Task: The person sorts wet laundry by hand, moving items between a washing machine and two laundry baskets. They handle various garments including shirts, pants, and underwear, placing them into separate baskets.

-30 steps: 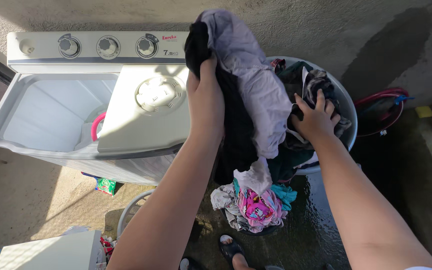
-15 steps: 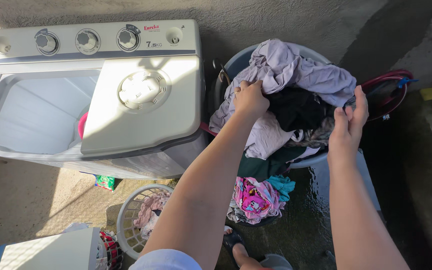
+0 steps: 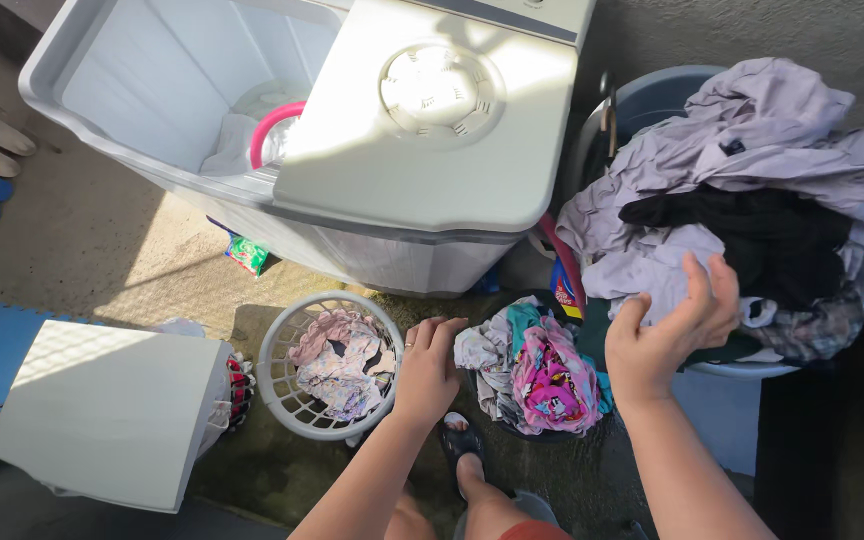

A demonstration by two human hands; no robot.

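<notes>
The left hand (image 3: 430, 368) hangs loosely curled and empty, just above the small clothes pile (image 3: 537, 370) – beside the basket (image 3: 277, 385). The right hand (image 3: 674, 320) is spread open near the tub (image 3: 652, 100) of clothes, holding nothing.

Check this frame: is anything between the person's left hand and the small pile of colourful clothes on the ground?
Nothing visible. The left hand hangs open right beside the colourful clothes pile, with only a narrow strip of wet ground between them. The white laundry basket sits on the hand's other side.

Bare wet floor (image 3: 592, 470) lies open below the small clothes heap (image 3: 537, 370). The white basket (image 3: 330, 365) crowds its left, the washing machine (image 3: 422, 170) walls off above, and the piled tub (image 3: 752, 200) blocks the right.
</notes>
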